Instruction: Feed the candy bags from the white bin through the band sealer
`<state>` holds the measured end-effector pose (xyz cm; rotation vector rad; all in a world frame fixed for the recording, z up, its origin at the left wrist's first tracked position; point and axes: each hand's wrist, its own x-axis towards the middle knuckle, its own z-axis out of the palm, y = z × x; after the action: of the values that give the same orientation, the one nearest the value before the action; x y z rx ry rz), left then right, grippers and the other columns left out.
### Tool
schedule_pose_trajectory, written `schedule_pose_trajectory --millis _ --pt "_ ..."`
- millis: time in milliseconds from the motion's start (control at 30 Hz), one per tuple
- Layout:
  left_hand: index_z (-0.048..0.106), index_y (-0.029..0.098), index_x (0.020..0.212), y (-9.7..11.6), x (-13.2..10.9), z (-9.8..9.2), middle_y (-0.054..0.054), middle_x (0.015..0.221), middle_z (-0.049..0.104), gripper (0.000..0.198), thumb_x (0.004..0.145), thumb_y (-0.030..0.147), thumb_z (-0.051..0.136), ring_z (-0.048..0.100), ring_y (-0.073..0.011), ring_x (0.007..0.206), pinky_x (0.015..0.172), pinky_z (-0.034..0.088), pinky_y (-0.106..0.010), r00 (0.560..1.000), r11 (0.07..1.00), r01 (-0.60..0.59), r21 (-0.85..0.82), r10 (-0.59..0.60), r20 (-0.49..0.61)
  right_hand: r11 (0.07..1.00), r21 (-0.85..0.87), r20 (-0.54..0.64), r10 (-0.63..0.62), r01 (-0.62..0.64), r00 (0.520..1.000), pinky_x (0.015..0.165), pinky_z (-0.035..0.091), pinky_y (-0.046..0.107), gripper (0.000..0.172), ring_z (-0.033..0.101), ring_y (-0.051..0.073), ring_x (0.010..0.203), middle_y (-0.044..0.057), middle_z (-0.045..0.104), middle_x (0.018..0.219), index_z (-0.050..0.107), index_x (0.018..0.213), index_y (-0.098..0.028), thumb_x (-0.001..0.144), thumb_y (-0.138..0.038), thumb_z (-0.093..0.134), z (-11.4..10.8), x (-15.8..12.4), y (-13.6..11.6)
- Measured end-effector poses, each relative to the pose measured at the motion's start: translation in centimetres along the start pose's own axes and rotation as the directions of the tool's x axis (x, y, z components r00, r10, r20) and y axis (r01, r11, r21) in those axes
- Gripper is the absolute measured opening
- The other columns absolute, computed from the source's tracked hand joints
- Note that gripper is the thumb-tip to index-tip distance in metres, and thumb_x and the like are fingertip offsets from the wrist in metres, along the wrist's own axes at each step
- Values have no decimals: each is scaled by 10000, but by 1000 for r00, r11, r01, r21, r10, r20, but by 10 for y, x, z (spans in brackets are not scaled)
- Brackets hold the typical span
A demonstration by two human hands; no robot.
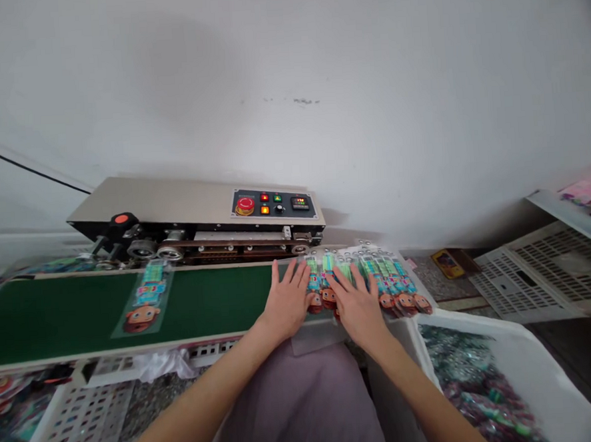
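Centre frame, the left hand [286,305] and right hand [359,308] press flat, fingers spread, on a row of packets [379,279] beside the green belt [71,315].

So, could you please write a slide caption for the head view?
Left hand and right hand lie flat over a fanned row of cartoon packets at the sealing machine's green belt.

White wall [316,60] is filling 9 to 3 o'clock, with soft even light falling on it and a small scuff [305,101] sitting at 12. Black cable [26,169] is running down it at 10. Sealer [195,217] is standing against it at 11. Slatted crate [543,266] is lying at 3, speckled grey floor [444,285] showing beside it. White bin [513,344] is sitting at 5, perforated crate [72,428] at 7.
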<state>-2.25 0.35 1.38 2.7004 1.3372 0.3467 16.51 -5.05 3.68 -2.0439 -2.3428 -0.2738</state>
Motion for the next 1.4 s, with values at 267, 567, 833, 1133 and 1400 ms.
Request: schedule_pose_trajectory --millis 267,567,833,1133,1400 --pt "476 94 1478 -9 -9 -16 -181 1577 408 524 1018 320 363 225 -352 1524 1207 23 -684 989 987 143 72 -141 -33 996 87 -25 -32 34 999 1173 160 644 482 321 353 1461 17 476 1551 525 1449 -301 1011 -192 356 -4 3 -16" --pt "310 153 1563 8 9 19 -99 1643 297 565 1063 405 239 209 -257 1537 1222 145 -623 986 985 -165 -52 163 -44 995 96 -45 31 -27 998 1159 164 599 475 342 341 1423 57 528 1510 521 1449 -222 1003 -188 363 -2 12 -5" --pt "324 144 1557 10 0 20 -130 1639 295 573 1065 414 209 216 -268 1534 1210 74 -669 991 991 -126 -44 124 -41 986 143 -20 91 -88 996 1009 300 437 399 505 269 1117 99 667 1206 695 1219 -262 912 -131 475 -1 78 -9" --pt "362 106 1537 22 3 12 -154 1636 291 589 1058 429 247 229 -300 1528 1204 125 -681 996 996 -86 -39 85 -16 996 36 -107 87 -83 990 1110 251 479 461 424 298 1317 116 608 1386 596 1365 -183 948 -129 407 -1 53 -4" --pt "397 184 1528 24 2 11 -123 1641 299 553 1050 443 298 248 -288 1524 1194 149 -693 999 998 -42 -48 41 -22 987 -49 -130 147 -155 981 1178 182 579 443 326 349 1450 119 515 1512 574 1402 -173 1010 -311 420 9 -12 -8"
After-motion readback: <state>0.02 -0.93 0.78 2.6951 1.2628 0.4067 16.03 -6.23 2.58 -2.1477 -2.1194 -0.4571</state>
